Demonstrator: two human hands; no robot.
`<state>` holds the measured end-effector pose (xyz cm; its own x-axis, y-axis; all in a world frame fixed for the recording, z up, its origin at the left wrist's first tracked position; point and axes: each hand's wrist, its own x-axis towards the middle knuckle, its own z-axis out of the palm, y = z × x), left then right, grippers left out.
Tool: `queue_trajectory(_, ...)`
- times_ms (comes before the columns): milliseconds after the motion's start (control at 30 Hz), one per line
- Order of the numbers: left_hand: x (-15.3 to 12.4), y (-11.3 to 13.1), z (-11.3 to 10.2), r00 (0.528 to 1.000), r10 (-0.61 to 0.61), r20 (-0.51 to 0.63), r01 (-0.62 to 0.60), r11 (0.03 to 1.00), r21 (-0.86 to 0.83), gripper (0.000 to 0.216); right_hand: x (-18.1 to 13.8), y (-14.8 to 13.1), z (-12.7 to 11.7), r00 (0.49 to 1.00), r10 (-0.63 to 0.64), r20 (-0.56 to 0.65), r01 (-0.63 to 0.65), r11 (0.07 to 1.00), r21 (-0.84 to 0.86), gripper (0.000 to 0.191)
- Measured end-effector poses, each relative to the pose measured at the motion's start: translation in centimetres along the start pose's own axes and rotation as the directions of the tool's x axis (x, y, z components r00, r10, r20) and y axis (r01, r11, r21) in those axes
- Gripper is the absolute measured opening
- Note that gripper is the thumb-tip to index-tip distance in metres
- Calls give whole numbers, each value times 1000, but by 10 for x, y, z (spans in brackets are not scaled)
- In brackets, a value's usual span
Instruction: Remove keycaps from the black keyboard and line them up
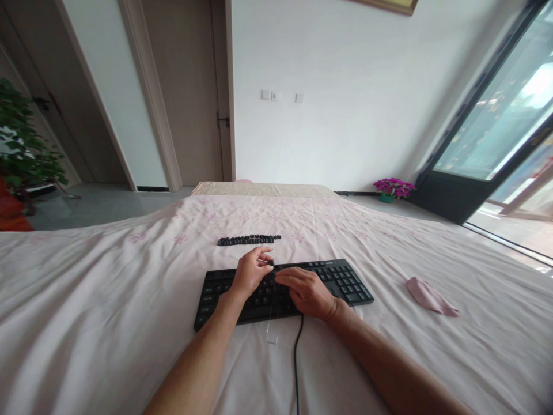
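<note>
A black keyboard (pixel 341 282) lies on the cloth-covered surface under both hands, with several keys in its middle part lacking caps. Above its back edge, my left hand (pixel 250 271) pinches a small black keycap (pixel 271 262) between thumb and fingers. My right hand (pixel 309 291) rests over the keyboard just right of it, fingers pressed together and bent down. At its fingertips is the upper end of a thin wire keycap puller (pixel 272 341), whose loop extends past the keyboard's front edge. Behind the keyboard sit rows of loose keycaps (pixel 246 240).
A black cable (pixel 296 357) runs from the keyboard toward me. On the right lies a crumpled pink cloth (pixel 432 297). The pale flowered tablecloth (pixel 129 288) is wrinkled. Purple flowers (pixel 394 187) stand on the floor by the glass door, and a leafy plant (pixel 26 144) stands left.
</note>
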<state>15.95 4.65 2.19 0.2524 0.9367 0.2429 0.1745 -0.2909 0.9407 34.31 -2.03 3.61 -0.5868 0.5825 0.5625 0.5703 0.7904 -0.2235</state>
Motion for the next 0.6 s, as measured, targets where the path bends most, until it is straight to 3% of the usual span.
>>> queue_trajectory(100, -1, -1, 0, 1000, 13, 13, -13, 1000, -22, 53, 12, -1, -1, 963, 241, -121, -242, 970, 8, 37)
queue_trajectory(167, -2, -2, 1, 999, 28, 21, -27, 999, -35, 55, 23, -1, 0, 924, 357, -135, -361, 933, -10, 26)
queue_trajectory(467, -3, -2, 1, 1000, 15, 10, -15, 999, -46, 64, 45, 21, 9, 860, 511, -5, -511, 860, 8, 13)
queue_trajectory(600, -2, -2, 2, 999, 10, -30, -10, 1000, -7, 62, 55, 49, 8, 748, 664, -5, -664, 748, 22, 15)
